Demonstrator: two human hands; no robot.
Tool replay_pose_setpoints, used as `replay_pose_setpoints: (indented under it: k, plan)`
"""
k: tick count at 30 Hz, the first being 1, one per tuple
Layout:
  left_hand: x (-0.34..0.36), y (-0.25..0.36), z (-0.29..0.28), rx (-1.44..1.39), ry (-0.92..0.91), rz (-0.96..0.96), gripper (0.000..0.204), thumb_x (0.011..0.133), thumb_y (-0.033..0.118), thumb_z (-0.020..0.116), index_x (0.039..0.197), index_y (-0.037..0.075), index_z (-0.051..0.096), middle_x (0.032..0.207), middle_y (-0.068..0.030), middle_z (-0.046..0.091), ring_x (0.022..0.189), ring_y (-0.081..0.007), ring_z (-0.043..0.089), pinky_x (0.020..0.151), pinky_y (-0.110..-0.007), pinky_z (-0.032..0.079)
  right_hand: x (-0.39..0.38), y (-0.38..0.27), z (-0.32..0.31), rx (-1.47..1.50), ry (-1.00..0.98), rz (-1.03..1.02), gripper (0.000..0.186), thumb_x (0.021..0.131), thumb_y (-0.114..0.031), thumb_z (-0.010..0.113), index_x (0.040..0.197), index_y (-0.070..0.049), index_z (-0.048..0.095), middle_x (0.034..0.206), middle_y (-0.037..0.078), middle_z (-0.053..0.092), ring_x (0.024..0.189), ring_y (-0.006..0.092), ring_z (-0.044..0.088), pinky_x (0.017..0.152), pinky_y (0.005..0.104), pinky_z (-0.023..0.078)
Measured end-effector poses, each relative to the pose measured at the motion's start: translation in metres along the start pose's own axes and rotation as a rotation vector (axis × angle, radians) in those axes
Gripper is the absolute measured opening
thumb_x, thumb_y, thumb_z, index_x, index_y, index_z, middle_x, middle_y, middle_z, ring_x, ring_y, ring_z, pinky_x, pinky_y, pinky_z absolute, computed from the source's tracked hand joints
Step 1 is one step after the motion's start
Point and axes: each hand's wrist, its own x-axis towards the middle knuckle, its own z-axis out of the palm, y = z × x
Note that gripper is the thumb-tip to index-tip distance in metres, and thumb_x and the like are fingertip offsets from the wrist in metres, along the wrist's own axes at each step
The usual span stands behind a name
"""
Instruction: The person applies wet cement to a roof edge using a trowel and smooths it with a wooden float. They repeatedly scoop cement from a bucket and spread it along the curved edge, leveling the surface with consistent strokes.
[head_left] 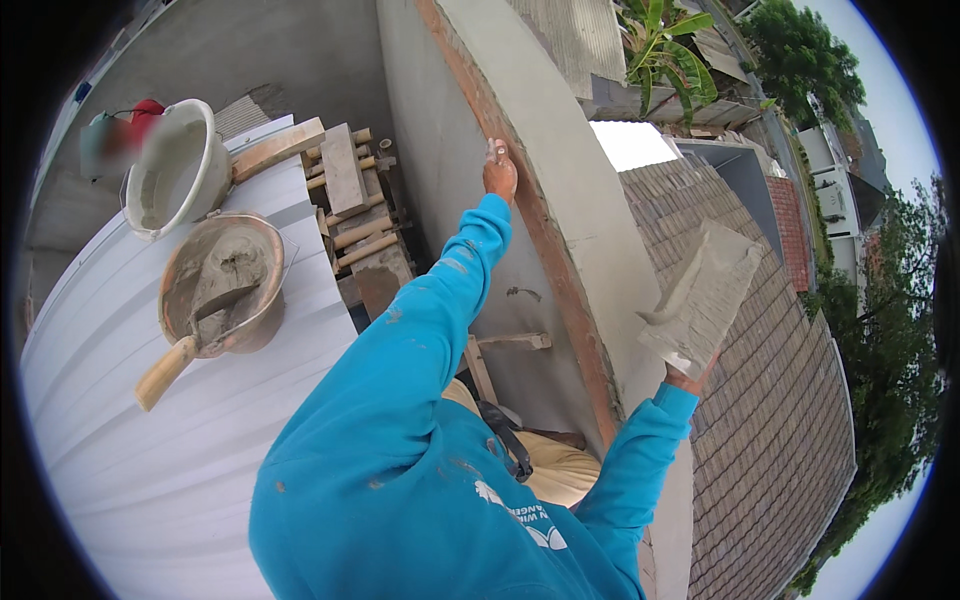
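My left hand point(500, 175) is closed over a long reddish-brown board point(545, 225), which runs along the top edge of a grey plastered wall point(590, 270). Pale mortar smears its fingers. On the far side of that wall, my right hand point(692, 376) grips a rectangular plastering float point(705, 297) coated with wet grey mortar. The float is tilted, and it hides most of that hand's fingers. To my left, a bucket point(272, 305) of mortar sits on white corrugated roofing; a trowel with a wooden handle point(166, 374) lies in it, blade in the mortar.
A white bucket point(200, 180) stands behind the mortar bucket on the metal roofing point(110, 440). Wooden planks and poles point(362, 215) are stacked beside it. Another person point(120, 140), blurred, is at far left. A tiled roof point(760, 390) slopes away beyond the wall.
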Motion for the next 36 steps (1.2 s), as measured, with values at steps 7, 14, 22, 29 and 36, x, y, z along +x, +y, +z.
replay_pose_setpoints:
  k: [7, 14, 22, 29, 36]
  plan:
    - [-0.009, 0.004, 0.038, -0.097, 0.079, 0.092, 0.067, 0.105, 0.046, 0.024, 0.151, -0.002, 0.02, 0.159, -0.0152, 0.018, 0.149, -0.0285, 0.01, 0.122, -0.035, 0.011, 0.07, -0.079, 0.092, 0.017, -0.314, 0.377, 0.061, 0.092, -0.033, 0.064, 0.138, 0.002, 0.043, 0.124, 0.013, 0.058, 0.11, 0.0232, 0.06, 0.088, 0.0339, 0.052]
    - [0.008, -0.024, 0.033, -0.049, 0.102, 0.19, 0.068, 0.105, 0.045, 0.025, 0.15, -0.005, 0.018, 0.159, -0.0181, 0.016, 0.148, -0.0311, 0.01, 0.122, -0.036, 0.011, 0.132, -0.106, 0.269, -0.538, -1.024, 0.03, 0.072, 0.081, -0.042, 0.074, 0.134, 0.001, 0.052, 0.124, 0.014, 0.06, 0.116, 0.0227, 0.056, 0.101, 0.0361, 0.041]
    - [0.02, -0.054, 0.037, 0.15, 0.11, 0.388, 0.061, 0.105, 0.04, 0.03, 0.153, 0.003, 0.02, 0.158, -0.0223, 0.017, 0.147, -0.0349, 0.013, 0.121, -0.038, 0.014, 0.135, -0.048, 0.373, -1.066, -1.079, -0.68, 0.049, 0.081, -0.025, 0.072, 0.122, -0.002, 0.059, 0.114, 0.02, 0.063, 0.104, 0.0384, 0.061, 0.093, 0.0414, 0.048]
    - [0.006, -0.026, 0.028, 0.051, 0.098, 0.269, 0.067, 0.105, 0.043, 0.026, 0.147, -0.01, 0.024, 0.155, -0.0266, 0.022, 0.146, -0.0377, 0.015, 0.12, -0.04, 0.014, 0.073, -0.068, 0.229, -1.222, -1.256, -0.618, 0.052, 0.078, -0.015, 0.072, 0.126, -0.005, 0.056, 0.121, 0.017, 0.059, 0.113, 0.0378, 0.056, 0.095, 0.0446, 0.047]
    - [-0.007, -0.006, 0.029, -0.02, 0.08, 0.234, 0.067, 0.105, 0.042, 0.024, 0.148, -0.009, 0.019, 0.157, -0.0256, 0.017, 0.147, -0.0367, 0.012, 0.121, -0.039, 0.01, 0.072, -0.112, 0.155, -1.125, -1.191, -0.57, 0.055, 0.073, -0.003, 0.074, 0.125, -0.004, 0.057, 0.124, 0.017, 0.059, 0.116, 0.038, 0.055, 0.101, 0.0436, 0.044]
